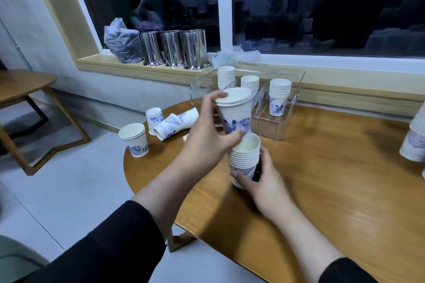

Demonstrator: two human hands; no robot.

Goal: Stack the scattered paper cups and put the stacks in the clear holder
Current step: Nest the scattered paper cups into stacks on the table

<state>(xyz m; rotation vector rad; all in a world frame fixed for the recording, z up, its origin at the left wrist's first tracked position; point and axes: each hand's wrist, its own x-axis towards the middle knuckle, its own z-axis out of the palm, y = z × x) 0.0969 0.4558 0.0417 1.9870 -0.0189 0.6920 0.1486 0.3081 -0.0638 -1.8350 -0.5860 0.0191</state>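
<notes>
The left hand (207, 135) is holding a small nested bundle of paper cups (235, 111), its fingers (218, 95) hooked over the rim at the top and the thumb pressing near the printed base, so the bundle is pinched lengthwise between them. The base of that bundle is hanging just above the open mouth of a taller stack (245, 158), which the right hand (264, 181) is gripping low down, its fingers wrapped narrowly around the bottom cups and steadying them on the worktop (333, 167).

These cups are looking thin, light and easily crushed; a squeeze across the wall would probably dent them, so the stiffer rolled rim and the base are the safer places to be holding, as the left fingers are doing now. The smooth paper is likely to slip cup from cup, and a tall stack will probably bend or separate if lifted only from the top, so gripping low, with the other fingers guiding the upper rims, seems wise.

Beyond the left fingers, the clear holder (296, 80) is already carrying three stacks. To the far side of the left fingers, loose cups are waiting: one upright cup (134, 136), another upright cup (154, 119) behind it and a few tipped cups (176, 123) lying on their sides. Well past the right fingers, another stack (414, 142) is showing at the frame edge
</notes>
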